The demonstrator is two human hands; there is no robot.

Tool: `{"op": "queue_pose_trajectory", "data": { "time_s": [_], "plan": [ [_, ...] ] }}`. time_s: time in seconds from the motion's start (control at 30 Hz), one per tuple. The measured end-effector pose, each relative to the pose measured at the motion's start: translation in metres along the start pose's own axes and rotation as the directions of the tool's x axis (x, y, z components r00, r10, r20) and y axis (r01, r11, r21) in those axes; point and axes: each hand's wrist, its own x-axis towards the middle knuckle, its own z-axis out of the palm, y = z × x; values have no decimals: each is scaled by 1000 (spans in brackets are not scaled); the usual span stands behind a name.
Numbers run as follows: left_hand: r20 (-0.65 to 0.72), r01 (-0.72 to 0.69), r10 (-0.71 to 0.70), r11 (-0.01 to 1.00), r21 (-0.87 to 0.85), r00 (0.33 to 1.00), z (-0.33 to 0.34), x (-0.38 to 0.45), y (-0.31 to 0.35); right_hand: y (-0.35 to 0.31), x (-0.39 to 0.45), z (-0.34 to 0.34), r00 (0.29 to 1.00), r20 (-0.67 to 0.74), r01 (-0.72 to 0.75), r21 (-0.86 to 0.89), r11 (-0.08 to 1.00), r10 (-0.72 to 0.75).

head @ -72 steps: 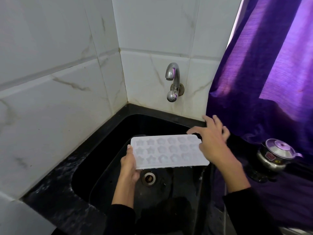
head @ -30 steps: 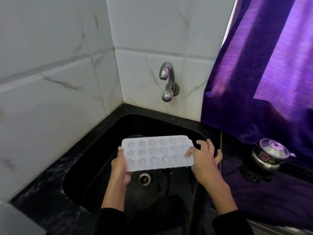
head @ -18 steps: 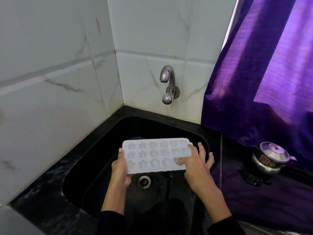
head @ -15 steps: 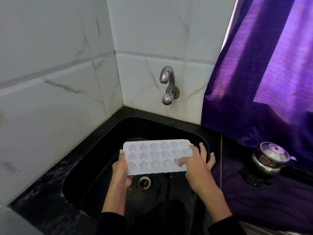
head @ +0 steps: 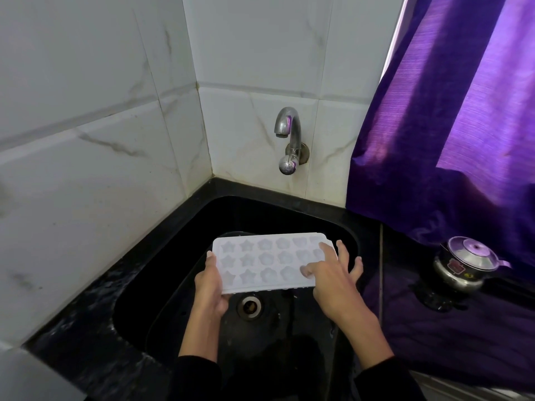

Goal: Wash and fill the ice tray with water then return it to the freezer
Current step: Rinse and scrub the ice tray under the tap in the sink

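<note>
The left hand point(head: 210, 287) holds the short left edge of the ice tray point(head: 266, 263), thumb on top and fingers curled beneath, so this grip is clamped on it. The tray is level above the black sink point(head: 162, 256), below the dry tap point(head: 286, 131). It looks light, thin, probably a little flexible and slippery when wet; both short edges seem best to hold. The right hand point(head: 333, 276) lies with spread fingers on the moulds.

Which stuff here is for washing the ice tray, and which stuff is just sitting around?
For the job:
- ice tray, gripped by the left hand; right hand fingers rest on top
- tap, no water running
- black sink

Just sitting around:
- steel pot with lid
- purple curtain
</note>
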Motion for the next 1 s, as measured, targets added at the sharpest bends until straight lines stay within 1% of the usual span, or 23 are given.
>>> {"op": "queue_pose_trajectory", "data": {
  "time_s": [0.23,0.33,0.4,0.57,0.63,0.77,0.93,1.0],
  "plan": [
    [-8,-17,17,1000,12,1000,-2,0,0,5,3,-3,1000,-1,15,-3,1000,-15],
    [-5,-34,34,999,20,999,0,-2,0,2,5,-6,997,-61,37,13,999,-36],
    [-10,-37,37,999,13,999,1,-1,-1,-2,4,-5,993,-80,85,0,996,-85],
    [3,-22,22,1000,15,1000,2,0,-2,-16,3,-4,991,23,133,-41,990,-133],
    [5,-24,24,1000,12,1000,2,0,-2,-19,2,-2,988,43,153,-66,986,-151],
    [5,-27,27,1000,8,1000,0,0,-2,-20,1,0,988,44,153,-90,984,-149],
    [11,-20,20,1000,12,1000,-2,1,-1,-22,1,-4,993,43,110,-17,994,-109],
    [7,-27,27,1000,5,1000,-2,-1,-1,-23,1,-2,991,44,129,-62,990,-126]
  ]
}}
